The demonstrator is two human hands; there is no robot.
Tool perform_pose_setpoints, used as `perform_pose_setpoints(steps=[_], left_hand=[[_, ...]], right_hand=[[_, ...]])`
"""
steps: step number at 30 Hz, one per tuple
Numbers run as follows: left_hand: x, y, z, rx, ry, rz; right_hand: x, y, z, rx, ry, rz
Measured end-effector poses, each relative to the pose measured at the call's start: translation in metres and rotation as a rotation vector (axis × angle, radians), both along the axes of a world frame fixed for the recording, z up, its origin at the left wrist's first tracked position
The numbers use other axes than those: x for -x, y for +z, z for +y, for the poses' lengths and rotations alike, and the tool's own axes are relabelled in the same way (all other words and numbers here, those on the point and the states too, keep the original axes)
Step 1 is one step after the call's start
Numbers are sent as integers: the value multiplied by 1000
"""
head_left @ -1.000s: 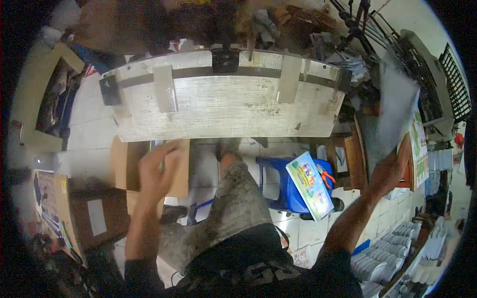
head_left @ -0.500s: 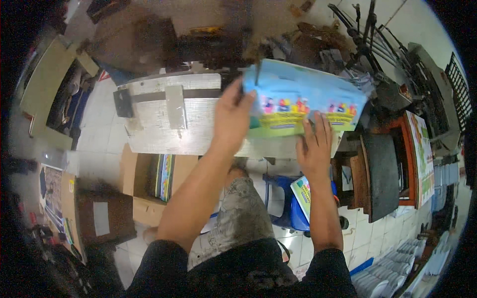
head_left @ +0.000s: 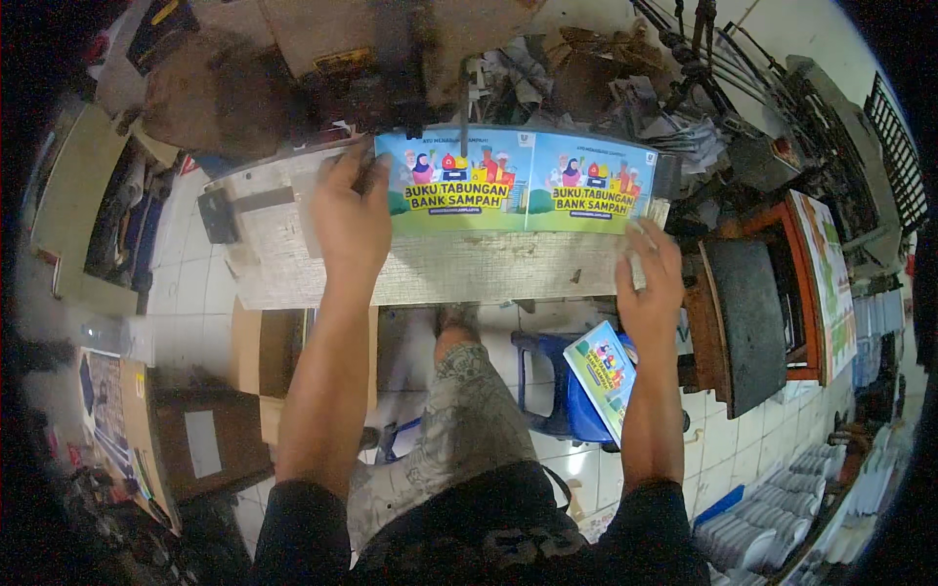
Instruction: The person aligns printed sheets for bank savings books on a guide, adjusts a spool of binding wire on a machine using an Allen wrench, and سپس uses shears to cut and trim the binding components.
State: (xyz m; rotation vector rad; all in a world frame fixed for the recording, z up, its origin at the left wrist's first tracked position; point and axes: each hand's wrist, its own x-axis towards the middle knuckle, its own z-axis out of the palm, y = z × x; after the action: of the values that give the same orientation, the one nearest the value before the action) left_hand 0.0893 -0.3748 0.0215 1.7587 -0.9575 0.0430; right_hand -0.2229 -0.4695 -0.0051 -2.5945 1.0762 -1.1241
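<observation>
A glossy printed cover sheet [head_left: 531, 182] with two matching cartoon panels is laid lengthwise over the back of the pale, scuffed work board [head_left: 479, 269], in the upper middle of the frame. Its upper edge is set close to the dark machine post [head_left: 398, 73] and the thin metal rod [head_left: 467, 93]; whether either is touched cannot be told.

The left end is met by the left hand [head_left: 353, 210], with fingers bunched at the edge; whether the sheet is pinched or only pressed there cannot be told. At the lower right corner, the right hand [head_left: 653, 266] is loosely curled, its thumb apart from the fingers, and no firm grip on the sheet is seen.

For good alignment, light, even pressure is best given from both ends, so that the sheet is squared without being bowed or creased. The lower edge is best judged along its full length, since a skew at one corner could easily be missed. Fingertips are best kept toward the outer ends, especially on the left, where the post is near.
</observation>
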Motion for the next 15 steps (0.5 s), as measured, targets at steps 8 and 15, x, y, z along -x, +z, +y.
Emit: perform_pose_setpoints(steps=[8,15], left_hand=[[0,0,-2,37,52,-312],[-19,-5,4,15,41,-469]], right_hand=[[-15,31,-78,270,-104,115],[-30,21,-94,377,-192,338]])
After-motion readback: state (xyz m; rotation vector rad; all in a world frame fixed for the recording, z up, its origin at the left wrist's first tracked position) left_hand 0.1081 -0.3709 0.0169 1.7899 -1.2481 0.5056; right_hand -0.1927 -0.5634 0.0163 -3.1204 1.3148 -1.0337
